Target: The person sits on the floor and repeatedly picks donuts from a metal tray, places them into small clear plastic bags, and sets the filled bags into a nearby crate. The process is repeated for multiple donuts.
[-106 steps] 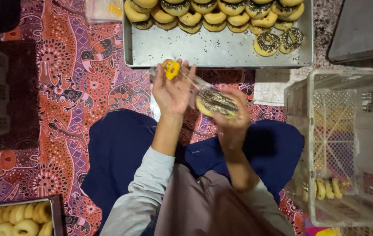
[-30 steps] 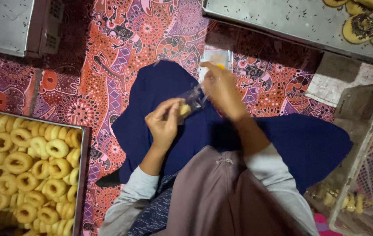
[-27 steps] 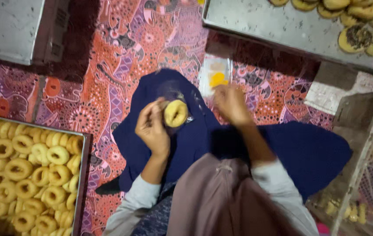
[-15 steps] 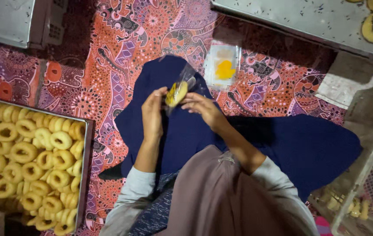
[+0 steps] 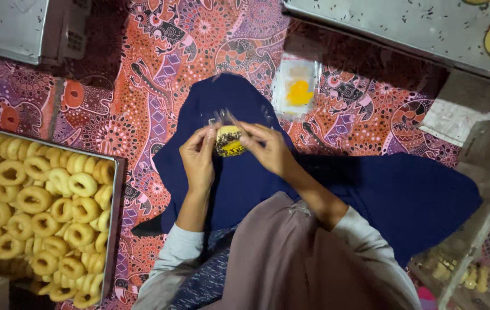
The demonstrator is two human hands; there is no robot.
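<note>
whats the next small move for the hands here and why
Probably push the doughnut fully into the clear bag. Both the left hand and right hand pinch it over the lap, and the bag's mouth looks open above it, with the doughnut seemingly only partly inside.

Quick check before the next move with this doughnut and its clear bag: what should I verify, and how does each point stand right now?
1. Left hand on the clear bag: ok, fingers at its left edge.
2. Right hand on the bag: ok, fingers at its right side.
3. Doughnut inside the bag: cannot tell, plastic too faint to trace.
4. Bag mouth open or closed: cannot tell.
5. Spare bags within sight: ok, lying on the patterned cloth ahead.
6. Tray of plain doughnuts: ok, at the person's left, well stocked.
</note>
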